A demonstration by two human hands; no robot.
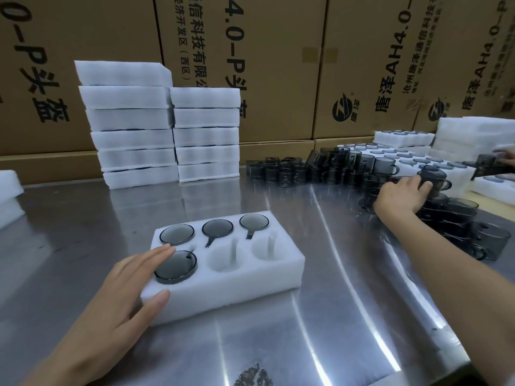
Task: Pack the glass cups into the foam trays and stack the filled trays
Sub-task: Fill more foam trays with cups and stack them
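Head view is showing a brushed steel worktop (278, 316) reflecting the light, with printed cardboard cartons (278, 65) walling it in behind. A white foam tray (223, 291) is sitting near the front edge, six pockets in two rows: four are holding smoky glass cups (176, 266) and two near-row pockets are standing empty. The left hand (119, 291) is resting on the tray's left end, its fingers straight and its thumb against the side wall. The right hand (398, 196) is reaching right, its fingers curling round one cup (434, 176) in the heap of loose cups (320, 168). Two stacks of trays (167, 129) are standing at the back left, six high and five high.
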